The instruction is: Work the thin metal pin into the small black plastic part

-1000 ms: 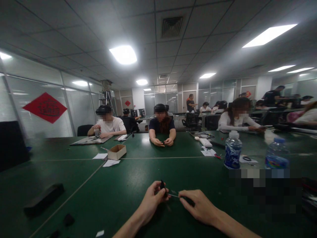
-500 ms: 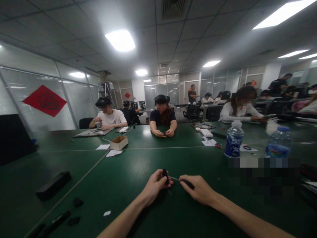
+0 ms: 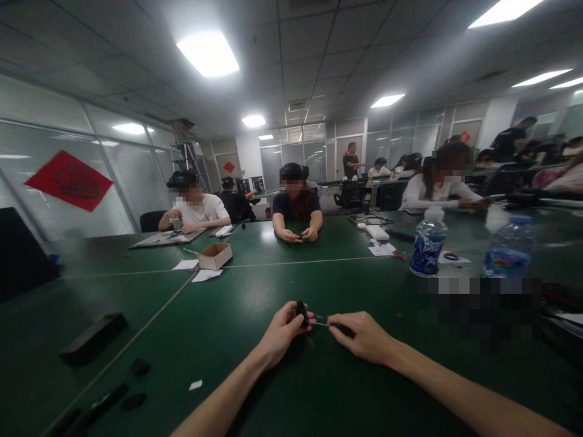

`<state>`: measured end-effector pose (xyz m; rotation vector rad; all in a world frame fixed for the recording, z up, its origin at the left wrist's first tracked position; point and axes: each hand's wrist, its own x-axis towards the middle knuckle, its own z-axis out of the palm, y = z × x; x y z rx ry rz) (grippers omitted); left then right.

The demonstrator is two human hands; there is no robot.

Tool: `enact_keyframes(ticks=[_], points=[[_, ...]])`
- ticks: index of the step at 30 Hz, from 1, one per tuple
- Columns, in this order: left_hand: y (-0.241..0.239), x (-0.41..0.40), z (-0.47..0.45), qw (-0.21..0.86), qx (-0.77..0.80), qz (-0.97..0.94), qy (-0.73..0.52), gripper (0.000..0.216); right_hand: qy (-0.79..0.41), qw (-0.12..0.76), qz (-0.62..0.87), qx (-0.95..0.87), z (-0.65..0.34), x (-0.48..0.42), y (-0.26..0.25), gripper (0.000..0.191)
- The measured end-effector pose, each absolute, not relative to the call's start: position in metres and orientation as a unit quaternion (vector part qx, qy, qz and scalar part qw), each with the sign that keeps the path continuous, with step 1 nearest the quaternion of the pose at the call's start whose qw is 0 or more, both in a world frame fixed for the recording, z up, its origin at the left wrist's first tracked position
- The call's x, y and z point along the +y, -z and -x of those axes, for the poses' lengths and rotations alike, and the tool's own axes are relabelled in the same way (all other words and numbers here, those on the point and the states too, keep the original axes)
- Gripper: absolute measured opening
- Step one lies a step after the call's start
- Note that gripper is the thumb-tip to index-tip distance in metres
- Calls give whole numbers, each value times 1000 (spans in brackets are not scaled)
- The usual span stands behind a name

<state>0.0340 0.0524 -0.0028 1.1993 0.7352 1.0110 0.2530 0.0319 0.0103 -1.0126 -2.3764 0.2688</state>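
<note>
Between the thumb and fingers of my left hand [image 3: 283, 331] is a small black part [image 3: 301, 314], held upright above the green table [image 3: 255, 400]. My right hand [image 3: 364, 335] is closed around the dark handle of a screwdriver [image 3: 321, 324]. Its thin metal shaft points left, and the tip reaches the black part or lies just beside it; I cannot tell which. A small white scrap [image 3: 195, 385] lies on the table left of my left forearm.
At left lie a long black block [image 3: 94, 337] and several small dark pieces [image 3: 141, 366]. A cardboard box [image 3: 215, 256] stands ahead with papers. Two bottles, one with a white cap [image 3: 428, 243] and one with a blue cap [image 3: 509, 247], stand right. Across sits a person [image 3: 297, 203].
The whole view has shifted slightly, the scene moving up and left. My hands keep their holds, and the screwdriver's shaft now lies nearly level against the black part's side.
</note>
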Motion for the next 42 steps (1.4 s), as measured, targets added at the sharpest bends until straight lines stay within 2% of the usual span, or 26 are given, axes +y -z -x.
enact_keyframes(ticks=[6,12,20,42], points=[[-5,48,-36,635,327,-539,-445,37,-92,297,359,-880,-255,34,-5,27],[-8,46,-36,642,315,-569,-405,28,-120,344,392,-844,-256,34,-9,26],[5,54,-34,670,306,-507,-448,30,-124,278,386,-871,-252,29,-15,26],[-10,42,-36,613,325,-585,-420,32,-117,256,385,-879,-251,29,-16,23]])
